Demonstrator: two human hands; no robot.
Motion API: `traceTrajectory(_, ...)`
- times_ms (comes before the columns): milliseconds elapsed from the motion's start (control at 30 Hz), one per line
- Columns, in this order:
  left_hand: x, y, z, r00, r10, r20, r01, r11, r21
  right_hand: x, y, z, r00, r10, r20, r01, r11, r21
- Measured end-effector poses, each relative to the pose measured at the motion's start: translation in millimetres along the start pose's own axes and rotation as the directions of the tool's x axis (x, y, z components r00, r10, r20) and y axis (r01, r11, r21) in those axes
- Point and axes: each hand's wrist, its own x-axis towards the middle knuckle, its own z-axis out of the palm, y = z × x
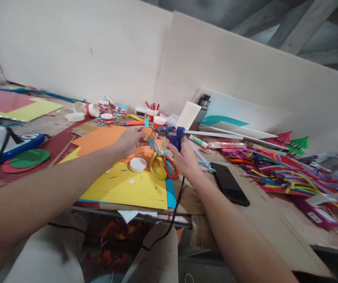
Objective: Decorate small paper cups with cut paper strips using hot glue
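Note:
My right hand [186, 157] grips a blue glue gun [174, 135], a long clear glue stick [213, 135] jutting from its back. The nozzle points left at a small round orange piece [147, 133] with teal strips on it, pinched in the fingers of my left hand [130, 139]. Whether the nozzle touches the piece I cannot tell. Below both hands, scissors [160, 163] with one yellow and one red handle lie on yellow paper [127, 188]. Beside them is a white round lid or shallow cup [137, 165]. Orange sheets [98, 137] lie under my left hand.
A black phone [229, 184] lies to the right, before a pile of coloured pipe cleaners [277, 169]. Stacked paper cups [189, 114] and a dark bottle [202, 110] stand behind. A blue-and-white toy boat [15, 145] is at left. The gun's black cord [178, 210] hangs over the table edge.

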Motion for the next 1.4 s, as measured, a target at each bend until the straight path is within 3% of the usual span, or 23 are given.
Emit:
traceTrajectory(367,-0.7,6.4,3.8,0.996,0.026,-0.089,-0.028,1.000,-0.014,0.0,1.9,1.4,1.000,0.015,0.008,-0.015,1.000,-0.001)
traceTrajectory(933,1.0,6.8,1.8,0.991,0.065,-0.118,-0.068,0.998,-0.018,-1.9,-2.8,0.6,1.000,-0.007,0.024,0.006,0.999,0.044)
traceTrajectory(1400,-0.9,0.1,1.9,0.999,0.042,0.001,-0.042,0.999,0.010,0.6,6.6,4.1,0.999,0.017,-0.028,-0.013,0.994,0.108)
